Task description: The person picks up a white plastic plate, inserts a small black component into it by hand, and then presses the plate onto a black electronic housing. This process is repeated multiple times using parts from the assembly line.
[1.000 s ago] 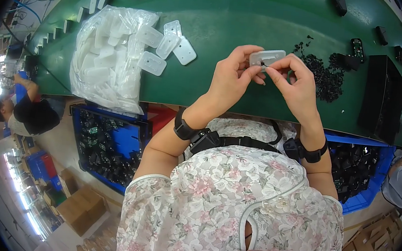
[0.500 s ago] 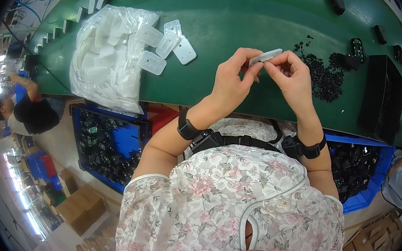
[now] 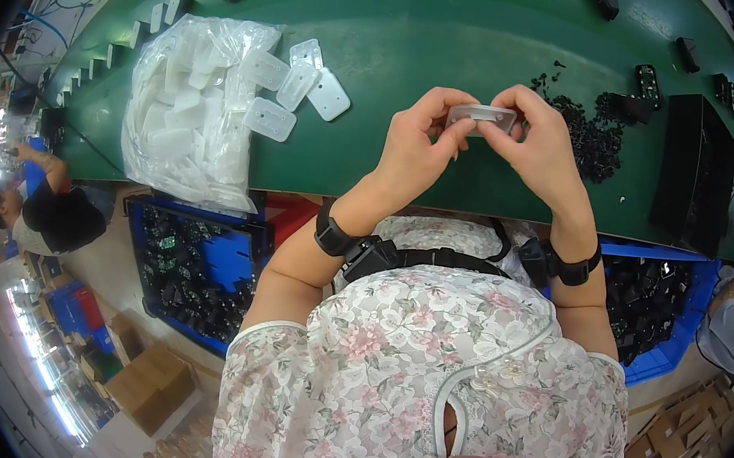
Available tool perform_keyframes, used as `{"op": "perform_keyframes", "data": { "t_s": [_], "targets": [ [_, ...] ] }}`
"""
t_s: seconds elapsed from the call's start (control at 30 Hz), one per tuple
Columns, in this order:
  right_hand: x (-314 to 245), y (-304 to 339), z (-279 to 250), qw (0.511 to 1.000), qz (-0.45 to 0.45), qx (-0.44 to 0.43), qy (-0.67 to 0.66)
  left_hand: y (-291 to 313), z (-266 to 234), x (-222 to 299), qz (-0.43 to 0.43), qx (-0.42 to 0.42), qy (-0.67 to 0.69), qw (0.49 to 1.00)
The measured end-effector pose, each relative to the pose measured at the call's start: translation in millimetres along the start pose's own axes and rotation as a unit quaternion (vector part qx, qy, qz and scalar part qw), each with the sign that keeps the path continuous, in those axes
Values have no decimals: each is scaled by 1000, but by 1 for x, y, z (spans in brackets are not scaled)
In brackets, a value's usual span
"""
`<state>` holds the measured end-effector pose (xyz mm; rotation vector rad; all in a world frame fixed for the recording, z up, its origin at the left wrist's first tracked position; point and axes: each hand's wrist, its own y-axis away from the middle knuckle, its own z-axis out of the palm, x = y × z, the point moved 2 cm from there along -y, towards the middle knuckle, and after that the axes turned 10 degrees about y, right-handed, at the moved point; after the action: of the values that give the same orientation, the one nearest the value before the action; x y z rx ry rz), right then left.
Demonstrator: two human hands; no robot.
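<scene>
Both of my hands hold one small white plastic plate (image 3: 483, 116) above the green table (image 3: 424, 29). My left hand (image 3: 419, 145) pinches its left end with thumb and fingers. My right hand (image 3: 541, 144) grips the right end from above. The plate lies flat-on, its long face turned toward me. A pile of small black parts (image 3: 592, 132) lies just right of my right hand. Several loose white plates (image 3: 297, 87) lie on the table left of my hands.
A clear plastic bag (image 3: 182, 111) full of white plates sits at the left. A black box (image 3: 695, 174) stands at the right. Blue bins (image 3: 193, 264) of black parts sit below the table edge on both sides. Other people (image 3: 47, 209) work at far left and right.
The white plate has been turned in my fingers, from edge-on half a second ago to a flatter hold now. Both hands stay in the same spot above the table.
</scene>
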<state>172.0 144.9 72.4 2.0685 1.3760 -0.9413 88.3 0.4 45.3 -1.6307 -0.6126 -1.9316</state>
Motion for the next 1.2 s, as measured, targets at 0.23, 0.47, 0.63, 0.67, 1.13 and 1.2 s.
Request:
{"op": "perform_keyframes", "data": {
  "t_s": [0.23, 0.47, 0.63, 0.67, 1.13, 1.2],
  "targets": [
    [6, -13, 2, 999, -26, 35, -2, -17, -10, 0, -36, -1, 118, 992],
    [51, -113, -66, 956, -97, 211, 182, -64, -56, -17, -62, 96, -75, 991],
    [120, -193, -125, 843, 96, 269, 455, -90, -58, -21, 120, 88, -348, 926],
    [188, -212, -142, 836, 86, 221, 496, -96, -49, -20, 150, 65, -404, 900],
    [110, -142, -87, 914, -53, 170, 365, -45, -32, -25, 248, 41, -476, 843],
    [122, -136, -84, 931, -63, 145, 328, -47, -33, -26, 262, 22, -452, 853]
  ]
}}
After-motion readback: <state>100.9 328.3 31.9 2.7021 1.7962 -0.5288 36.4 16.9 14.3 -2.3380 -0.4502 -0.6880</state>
